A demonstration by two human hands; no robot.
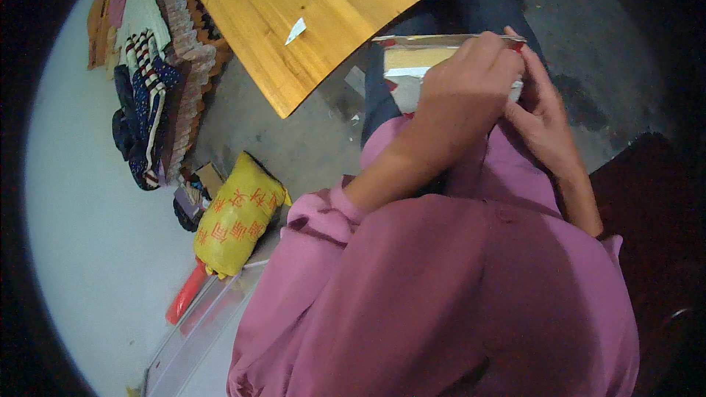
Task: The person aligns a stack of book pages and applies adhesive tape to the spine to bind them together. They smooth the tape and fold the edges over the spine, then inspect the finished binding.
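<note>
A small cardboard box [408,91], whitish and tan with red patches at its corners, rests over my lap. Its far edge stands up as a thin flap or side. My left hand [474,69] lies across the box's right part, its fingers curled over the far right corner. Around the right end is my right hand [543,96], with fingers behind the corner and the thumb at the near side. Both hands hold the box and hide its right end; what lies under the left palm cannot be seen. Pink cloth covers my upper body and knees.
Ahead and left, a wooden table [342,5] bears a white scrap [296,31]. A yellow sack [240,215] with red writing lies at left, near a red roll [186,293] and a clear plastic container [193,336]. Clothes [146,66] are piled along the wall.
</note>
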